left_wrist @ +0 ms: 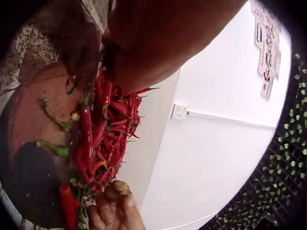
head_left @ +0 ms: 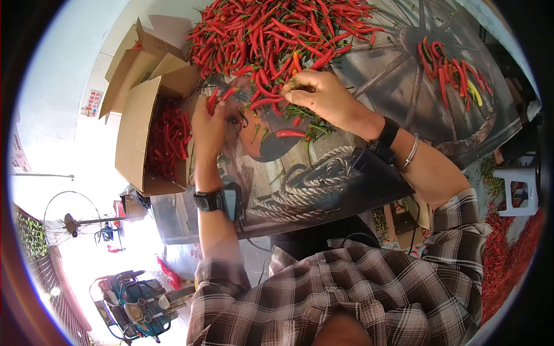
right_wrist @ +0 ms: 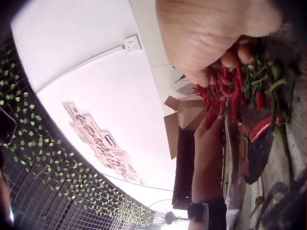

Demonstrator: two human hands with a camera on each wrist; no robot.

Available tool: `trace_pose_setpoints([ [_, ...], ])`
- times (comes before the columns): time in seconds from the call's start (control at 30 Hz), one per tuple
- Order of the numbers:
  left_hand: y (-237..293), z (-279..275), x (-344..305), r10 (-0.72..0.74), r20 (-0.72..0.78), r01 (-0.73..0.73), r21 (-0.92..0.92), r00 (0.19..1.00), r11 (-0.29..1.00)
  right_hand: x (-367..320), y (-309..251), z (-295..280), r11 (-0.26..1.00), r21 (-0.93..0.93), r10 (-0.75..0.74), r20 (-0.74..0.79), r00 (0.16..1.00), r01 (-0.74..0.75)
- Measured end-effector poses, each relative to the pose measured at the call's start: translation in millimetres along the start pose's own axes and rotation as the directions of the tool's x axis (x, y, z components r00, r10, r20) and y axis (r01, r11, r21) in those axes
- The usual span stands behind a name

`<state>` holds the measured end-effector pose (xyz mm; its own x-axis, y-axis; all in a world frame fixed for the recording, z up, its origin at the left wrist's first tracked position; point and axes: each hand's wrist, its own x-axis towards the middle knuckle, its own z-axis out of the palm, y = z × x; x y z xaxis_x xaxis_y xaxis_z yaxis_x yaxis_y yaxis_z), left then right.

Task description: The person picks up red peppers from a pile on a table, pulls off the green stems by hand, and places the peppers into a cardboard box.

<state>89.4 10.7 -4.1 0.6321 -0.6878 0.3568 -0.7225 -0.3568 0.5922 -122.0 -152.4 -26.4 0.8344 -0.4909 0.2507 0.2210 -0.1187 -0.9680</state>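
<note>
Nearest the camera is the plaid shirt. Beyond it, the left hand grips at least one red chilli, above the desk and beside the open carton. The right hand is at the near edge of the pile, fingers curled, thumb close to them; whether they pinch a stem cannot be told. Each chilli should handle as light, smooth and slightly slippery, firm but liable to split under pressure; grasp it mid-body or at the stem end. Green stems lie near the right hand. Chillies also fill part of the carton; a separate batch lies toward the desk's right side. Outward stand a fan and a stool.
</note>
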Motion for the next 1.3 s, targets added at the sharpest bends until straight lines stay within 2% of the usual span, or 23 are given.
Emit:
trace_pose_setpoints([
  [0.13,37.5,-6.4,-15.4,-0.04,-0.021,0.039,-0.055,0.999,0.998,-2.3,-3.7,-1.3,0.998,0.036,0.045,0.056,0.997,-0.047],
  [0.2,51.3,0.3,-21.9,-0.032,0.057,0.047,-0.287,0.998,0.957,-1.9,-4.8,2.6,0.999,0.049,0.022,0.034,0.999,-0.024],
  [0.27,50.6,12.3,-25.4,-0.001,0.033,0.009,-0.241,0.999,0.971,-3.3,-5.6,6.4,0.998,0.06,0.003,0.009,1.0,-0.004],
  [0.37,83.9,15.2,-36.2,-0.053,0.128,0.092,-0.326,0.99,0.941,-4.2,-3.2,8.4,0.995,0.096,0.001,-0.012,1.0,0.0],
  [0.43,84.0,17.2,-39.3,-0.038,0.118,0.072,-0.299,0.992,0.951,-1.6,2.5,5.9,0.988,-0.095,-0.124,-0.045,0.991,0.12],
  [0.57,88.3,14.9,-41.2,-0.039,0.157,0.083,-0.287,0.987,0.954,-4.1,-0.5,4.3,0.984,-0.124,-0.134,-0.061,0.989,0.126],
  [0.63,87.0,16.5,-42.1,-0.017,0.137,0.054,-0.268,0.99,0.962,-4.8,-3.0,2.7,0.959,-0.261,-0.112,0.015,0.994,0.112],
  [0.73,81.8,20.5,-42.4,0.011,0.136,0.026,-0.264,0.991,0.964,-6.4,-9.4,2.7,0.93,-0.33,-0.167,0.007,0.986,0.16],
  [0.8,83.0,21.1,-43.9,0.017,0.154,0.027,-0.278,0.988,0.96,-5.9,-6.8,4.4,0.941,-0.299,-0.166,0.007,0.986,0.161],
  [0.87,90.7,21.0,-46.7,0.084,0.232,-0.035,-0.204,0.969,0.978,-6.1,-3.6,5.5,0.949,-0.27,-0.167,0.006,0.986,0.162],
  [0.93,88.2,20.6,-46.7,0.102,0.254,-0.043,-0.228,0.962,0.973,-6.5,-2.2,6.1,0.898,-0.346,-0.269,0.055,0.961,0.271],
  [0.97,86.1,20.5,-46.5,0.122,0.28,-0.05,-0.251,0.952,0.967,-6.6,-2.4,5.1,0.899,-0.346,-0.267,0.056,0.962,0.27],
  [1.0,83.1,21.3,-45.5,0.121,0.282,-0.049,-0.252,0.952,0.966,-6.8,-5.1,3.6,0.944,-0.272,-0.172,0.076,0.982,0.187],
  [1.03,79.3,21.9,-43.8,0.14,0.31,-0.007,-0.394,0.94,0.919,-6.9,-6.5,2.7,0.975,-0.199,-0.078,0.103,0.992,0.097],
  [1.07,76.4,20.6,-42.3,0.162,0.333,0.04,-0.525,0.929,0.85,-6.3,-6.2,2.6,0.975,-0.199,-0.078,0.103,0.992,0.097],
  [1.1,74.7,16.0,-40.6,0.162,0.333,0.04,-0.525,0.929,0.85,-5.3,-6.9,2.9,0.99,-0.108,-0.08,0.139,0.987,0.095],
  [1.13,73.2,9.6,-38.2,0.082,0.449,0.207,-0.558,0.89,0.803,-4.6,-8.5,3.4,0.996,-0.016,-0.085,0.175,0.981,0.089],
  [1.17,71.3,4.4,-36.4,0.015,0.563,0.372,-0.565,0.826,0.736,-6.0,-11.7,2.0,0.996,-0.015,-0.086,0.175,0.981,0.09],
  [1.2,65.7,2.8,-35.5,0.014,0.562,0.372,-0.565,0.827,0.737,-8.4,-23.6,0.8,0.994,0.077,0.052,0.247,0.968,-0.073],
  [1.23,57.5,3.5,-34.6,0.046,0.605,0.47,-0.662,0.795,0.584,-9.8,-31.0,0.6,0.959,0.153,0.176,0.331,0.927,-0.237],
  [1.27,53.1,4.5,-32.9,0.089,0.638,0.556,-0.724,0.765,0.409,-9.9,-32.8,1.1,0.96,0.152,0.173,0.332,0.927,-0.233],
  [1.3,53.7,5.9,-30.8,0.091,0.637,0.554,-0.724,0.765,0.41,-10.2,-34.1,1.2,0.94,0.218,0.182,0.329,0.927,-0.262],
])
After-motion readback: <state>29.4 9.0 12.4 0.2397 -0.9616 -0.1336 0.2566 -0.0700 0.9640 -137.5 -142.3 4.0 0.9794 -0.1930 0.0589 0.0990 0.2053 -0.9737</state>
